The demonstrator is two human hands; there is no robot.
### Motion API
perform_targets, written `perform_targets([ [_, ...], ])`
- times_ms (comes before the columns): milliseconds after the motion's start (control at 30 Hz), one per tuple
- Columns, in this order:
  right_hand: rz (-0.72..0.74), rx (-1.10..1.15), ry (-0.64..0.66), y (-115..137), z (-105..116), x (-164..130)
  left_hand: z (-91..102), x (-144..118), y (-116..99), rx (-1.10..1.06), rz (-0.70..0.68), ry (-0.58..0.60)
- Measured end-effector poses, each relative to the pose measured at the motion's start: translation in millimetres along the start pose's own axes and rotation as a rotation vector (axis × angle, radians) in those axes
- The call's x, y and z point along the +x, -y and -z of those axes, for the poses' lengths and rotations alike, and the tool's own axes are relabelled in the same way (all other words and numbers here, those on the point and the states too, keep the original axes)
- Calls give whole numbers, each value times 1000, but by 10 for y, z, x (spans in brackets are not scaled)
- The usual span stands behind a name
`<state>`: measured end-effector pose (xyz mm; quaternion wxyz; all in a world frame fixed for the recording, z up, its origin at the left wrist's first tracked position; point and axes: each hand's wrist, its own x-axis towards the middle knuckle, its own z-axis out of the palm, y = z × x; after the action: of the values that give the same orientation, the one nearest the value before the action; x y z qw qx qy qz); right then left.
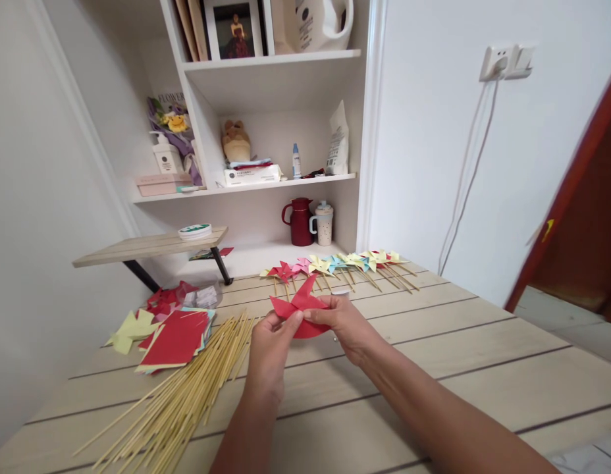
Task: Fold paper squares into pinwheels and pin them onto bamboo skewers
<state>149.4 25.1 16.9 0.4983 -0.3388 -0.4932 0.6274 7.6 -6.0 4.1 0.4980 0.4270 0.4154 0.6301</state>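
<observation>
Here at the middle of the clock sits the red paper pinwheel [304, 299], held up over the tabletop [483, 349], and both hands are on it! The left hand [268, 349] comes in from 7 o'clock, fingers pinching the folds, thumb pressed close to the centre. The right hand [352, 326] grips from 4 o'clock, its fingers clamped on the near blade, its thumb almost meeting the other. Look out from 11 round to 2 o'clock: a row of pinwheels [338, 263] in red, pink, yellow and blue, all on thin sticks. Swing to 8 o'clock and there's a big loose bundle of sticks [187, 388], fanned across the wood. Over at 9 o'clock lies a stack of coloured paper [176, 337], red sheet on top, with a yellow pinwheel [130, 331] just beyond it. Up at 12, on the shelf, a dark red jug [300, 224] stands beside a speckled cup [324, 225].
</observation>
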Motion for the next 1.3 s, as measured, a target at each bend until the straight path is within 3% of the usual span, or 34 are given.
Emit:
perform_targets([
  [467,5,-23,-37,-86,-53,4,-36,7,23,41,-12,-180],
  [700,-3,35,-34,-12,5,-7,96,95,63,-45,53,-251],
  [900,109,-130,-8,9,93,11,169,106,12,-90,76,-268],
  [1133,281,-328,29,3,64,-13,148,49,-86,-113,107,-212],
  [1300,369,-440,105,28,82,-17,137,28,-95,-132,193,-51],
])
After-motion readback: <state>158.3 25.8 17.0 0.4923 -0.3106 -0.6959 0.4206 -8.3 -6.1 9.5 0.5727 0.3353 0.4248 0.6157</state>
